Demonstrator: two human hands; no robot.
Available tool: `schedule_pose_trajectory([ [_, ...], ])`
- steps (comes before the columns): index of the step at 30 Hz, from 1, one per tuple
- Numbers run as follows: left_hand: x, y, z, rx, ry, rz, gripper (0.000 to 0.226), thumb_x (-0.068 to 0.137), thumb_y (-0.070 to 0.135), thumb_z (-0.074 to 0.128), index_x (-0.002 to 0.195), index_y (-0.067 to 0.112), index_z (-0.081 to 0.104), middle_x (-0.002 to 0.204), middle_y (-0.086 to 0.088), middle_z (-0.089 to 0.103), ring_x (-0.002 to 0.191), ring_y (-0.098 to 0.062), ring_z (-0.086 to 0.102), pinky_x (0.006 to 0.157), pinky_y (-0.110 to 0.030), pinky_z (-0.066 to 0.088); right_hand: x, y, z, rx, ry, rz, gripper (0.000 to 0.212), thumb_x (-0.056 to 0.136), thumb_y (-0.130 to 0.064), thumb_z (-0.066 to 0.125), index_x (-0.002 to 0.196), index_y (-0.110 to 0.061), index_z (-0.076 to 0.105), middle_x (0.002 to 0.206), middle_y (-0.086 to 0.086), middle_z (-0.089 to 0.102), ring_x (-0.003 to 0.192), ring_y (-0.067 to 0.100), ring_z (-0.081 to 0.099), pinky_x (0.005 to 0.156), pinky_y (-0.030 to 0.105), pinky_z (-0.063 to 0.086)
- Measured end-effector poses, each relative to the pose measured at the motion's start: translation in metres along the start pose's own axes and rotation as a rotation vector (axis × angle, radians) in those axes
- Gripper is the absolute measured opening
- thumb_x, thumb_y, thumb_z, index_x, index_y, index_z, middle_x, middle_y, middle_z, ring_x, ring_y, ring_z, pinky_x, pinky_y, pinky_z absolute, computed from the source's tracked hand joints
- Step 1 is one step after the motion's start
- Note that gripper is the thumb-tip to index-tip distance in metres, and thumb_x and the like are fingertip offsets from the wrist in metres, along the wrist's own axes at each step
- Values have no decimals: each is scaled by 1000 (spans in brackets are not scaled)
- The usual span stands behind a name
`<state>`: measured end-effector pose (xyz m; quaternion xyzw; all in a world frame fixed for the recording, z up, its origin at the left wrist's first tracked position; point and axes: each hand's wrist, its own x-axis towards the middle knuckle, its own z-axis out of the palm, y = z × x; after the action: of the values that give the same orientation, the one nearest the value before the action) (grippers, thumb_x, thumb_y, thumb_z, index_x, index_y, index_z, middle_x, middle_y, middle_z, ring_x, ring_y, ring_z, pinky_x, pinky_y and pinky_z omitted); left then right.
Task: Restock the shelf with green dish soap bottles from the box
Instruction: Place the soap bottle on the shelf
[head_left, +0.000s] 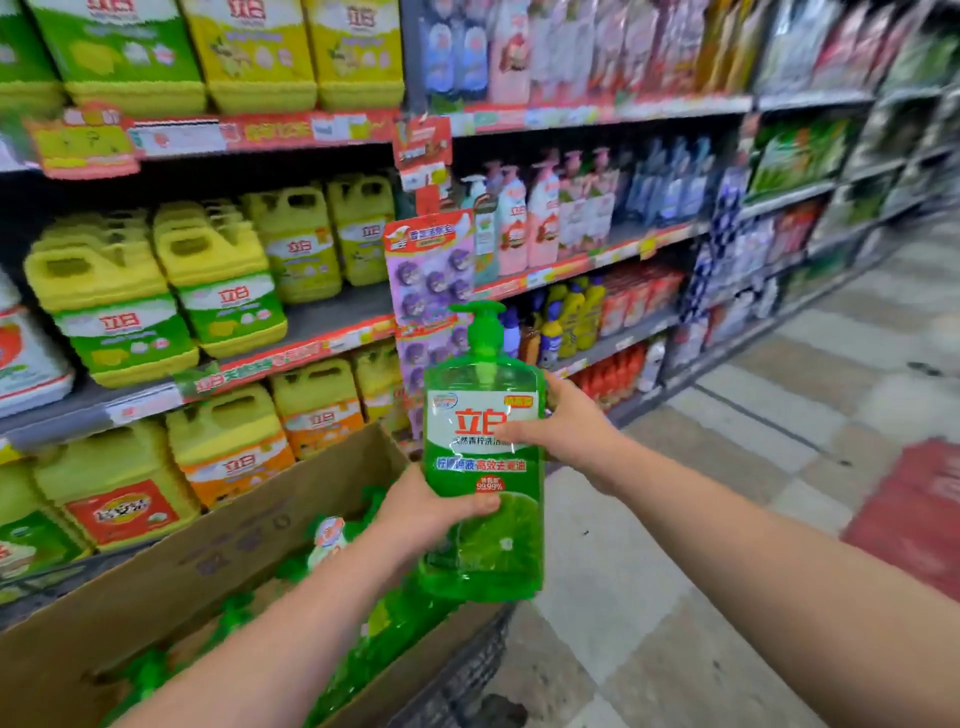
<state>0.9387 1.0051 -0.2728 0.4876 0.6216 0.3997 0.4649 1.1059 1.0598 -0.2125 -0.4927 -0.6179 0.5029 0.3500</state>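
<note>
Translucent green pump bottle (483, 467), two-handed.

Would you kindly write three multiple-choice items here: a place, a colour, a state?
1. Where do the spare green soap bottles lie? A. in the brown cardboard box B. on the floor C. on the top shelf
2. What colour is the pump of the transparent green plastic pump bottle held up? A. red B. green C. white
3. The right hand is: A. idle B. inside the box C. gripping the held bottle
Key: 1 A, they show inside the box; 2 B, it matches the body; 3 C, its fingers curl round the bottle.
</note>
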Motion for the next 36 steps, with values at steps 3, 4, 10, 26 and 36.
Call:
schedule_pose_trajectory([
  [3,25,27,65,22,-86,66,38,53,24,90,84,31,68,93,3,74,87,-11,69,86,-29,53,-5,18,-72,49,92,1,50,67,-5,81,97,-33,52,101,-4,68,97,19,67,88,43,55],
  [4,34,33,87,15,-116,73,39,53,23,89,85,29,68,91,5,74,86,-11,69,83,-26,53,-6,22,-95,54,119,0,50,67,-4,81,95,-33,52,102,-4,69,97,19,67,89,43,55],
  [10,77,82,228,-40,-270,117,38,55,16,87,86,25,68,77,12,76,80,-7,72,68,-18,55,-8,48,-240,47,198,7,51,70,-2,78,96,-34,48,96,-7,65,87,11,65,83,38,56],
  [26,188,165,417,-20,-371,179,56,54,27,88,107,24,67,100,5,75,96,-13,70,95,-43,51,53,98,-454,160,272,-49,64,71,0,77,123,-25,49,101,-1,70,91,18,69,76,34,59],
  [36,343,219,476,-33,-420,268,60,51,28,89,107,24,67,95,7,76,91,-9,71,84,-29,54,180,96,-546,168,308,-79,51,73,4,73,101,-34,52,97,-3,70,87,16,69,71,29,58],
])
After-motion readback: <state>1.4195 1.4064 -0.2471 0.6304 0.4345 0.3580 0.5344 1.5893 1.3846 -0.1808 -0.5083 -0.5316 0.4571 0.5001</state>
